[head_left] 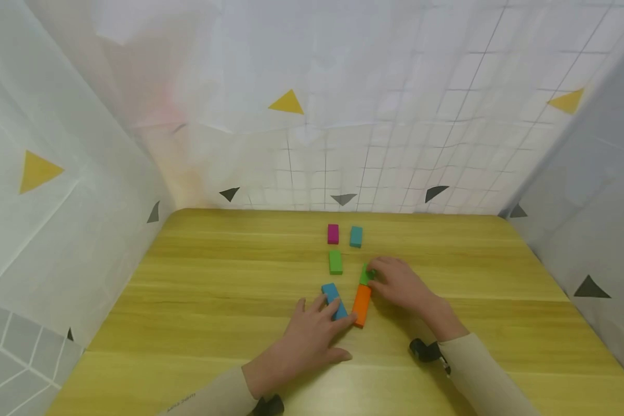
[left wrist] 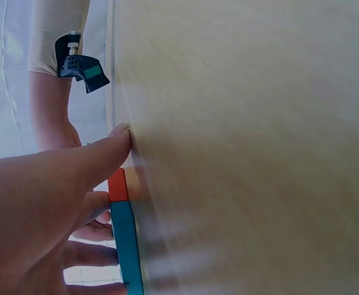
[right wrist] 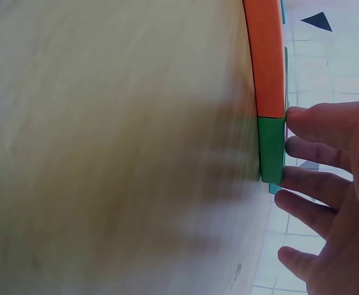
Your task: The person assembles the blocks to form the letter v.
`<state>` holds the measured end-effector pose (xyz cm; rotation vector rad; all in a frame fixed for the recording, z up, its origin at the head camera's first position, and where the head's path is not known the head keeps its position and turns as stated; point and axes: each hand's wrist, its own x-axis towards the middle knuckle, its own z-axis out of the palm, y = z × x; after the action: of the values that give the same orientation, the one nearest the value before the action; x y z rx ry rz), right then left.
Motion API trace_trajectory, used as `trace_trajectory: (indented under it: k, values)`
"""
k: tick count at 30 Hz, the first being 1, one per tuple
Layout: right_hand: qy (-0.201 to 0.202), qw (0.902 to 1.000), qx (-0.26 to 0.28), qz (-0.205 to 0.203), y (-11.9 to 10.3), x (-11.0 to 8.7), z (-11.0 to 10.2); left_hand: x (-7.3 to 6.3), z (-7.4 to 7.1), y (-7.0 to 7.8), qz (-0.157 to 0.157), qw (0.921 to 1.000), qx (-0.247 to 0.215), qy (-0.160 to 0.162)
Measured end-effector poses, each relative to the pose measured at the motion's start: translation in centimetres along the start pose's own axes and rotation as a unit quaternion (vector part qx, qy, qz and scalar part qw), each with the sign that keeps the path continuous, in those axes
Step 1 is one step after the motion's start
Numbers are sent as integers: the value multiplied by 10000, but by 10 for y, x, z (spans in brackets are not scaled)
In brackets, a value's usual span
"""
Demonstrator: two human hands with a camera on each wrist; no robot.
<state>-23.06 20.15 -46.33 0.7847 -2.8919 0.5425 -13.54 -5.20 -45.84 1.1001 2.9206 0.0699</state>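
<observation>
In the head view my left hand spreads over a blue block, its fingertips on the top and the little finger reaching the orange block. The thumb stretches out to the side, off the blocks. My right hand touches a green block with its thumb and fingertips, partly covering it. That green block stands end to end with the orange one, as the right wrist view also shows with the green block's side below the orange. The blue and orange blocks slant toward each other at their near ends.
Farther back on the wooden table lie another green block, a magenta block and a teal block. White sheeted walls with triangle marks rise at the back and sides.
</observation>
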Motion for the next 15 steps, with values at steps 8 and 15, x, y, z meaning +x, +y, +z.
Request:
trace_trajectory:
  k: [8, 15]
  values:
    - [-46, 10000, -11, 8, 0, 0, 1, -1, 1, 1, -39, 10000, -43, -44]
    - [30, 10000, 30, -28, 2, 0, 2, 0, 0, 1, -41, 9999, -70, -94]
